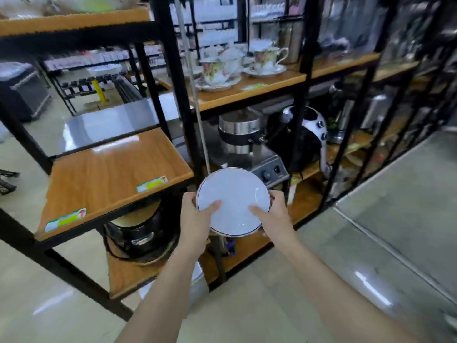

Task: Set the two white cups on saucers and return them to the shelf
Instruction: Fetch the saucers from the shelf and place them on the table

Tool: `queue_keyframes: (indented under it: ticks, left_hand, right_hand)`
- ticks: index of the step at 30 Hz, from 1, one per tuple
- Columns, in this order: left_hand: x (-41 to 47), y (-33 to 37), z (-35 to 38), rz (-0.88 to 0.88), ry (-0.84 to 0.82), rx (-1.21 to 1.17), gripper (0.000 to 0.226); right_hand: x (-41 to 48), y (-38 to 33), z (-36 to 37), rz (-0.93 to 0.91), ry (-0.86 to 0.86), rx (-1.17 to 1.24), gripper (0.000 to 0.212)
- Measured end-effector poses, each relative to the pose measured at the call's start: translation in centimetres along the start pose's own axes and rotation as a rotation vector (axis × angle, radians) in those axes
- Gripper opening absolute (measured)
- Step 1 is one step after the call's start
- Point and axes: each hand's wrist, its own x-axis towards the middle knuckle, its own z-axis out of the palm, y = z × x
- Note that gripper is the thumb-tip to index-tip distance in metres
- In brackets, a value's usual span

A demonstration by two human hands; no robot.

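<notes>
Left hand (197, 214): forearm reaching up from the lower frame edge, fingers curled under the left rim, thumb laid flat on the upper face of the round white saucer with thin dark rim line (233, 201). Closed on the saucer.

Right hand (273, 214): forearm reaching in from the lower right, thumb pressed on the saucer's upper face, fingers wrapped round the right rim. Closed on the same saucer.

Saucer: held between both hands in the air, in front of the black metal rack's upright post (180, 82), tilted toward the camera, nothing on it. A second piece may lie beneath it; cannot tell.

Wood-grain shelf board, mid level left (106, 174): two green-and-white price labels on its front edge, otherwise bare.

Wood-grain shelf board, upper level (247, 91): floral porcelain cups on matching saucers (220, 70), blurred.

Shelf below: steel appliance with control knobs (268, 169); white-and-black rounded object (314, 125) beside it.

Lowest shelf, left: black round pot-like appliance (141, 233).
</notes>
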Motion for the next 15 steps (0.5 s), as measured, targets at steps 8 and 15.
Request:
queue_keyframes:
  ticks: [8,15]
  left_hand:
    - [-9.7,0.1,17.0,-0.004,-0.439,0.02,0.033]
    - [-20.5,0.6,32.1,0.0,-0.74,0.01,0.033]
  right_hand:
    - [-8.0,3.0,-18.7,0.019,0.429,0.105,0.036]
    - [-14.8,5.5,-35.0,0.061,0.71,0.132,0.037]
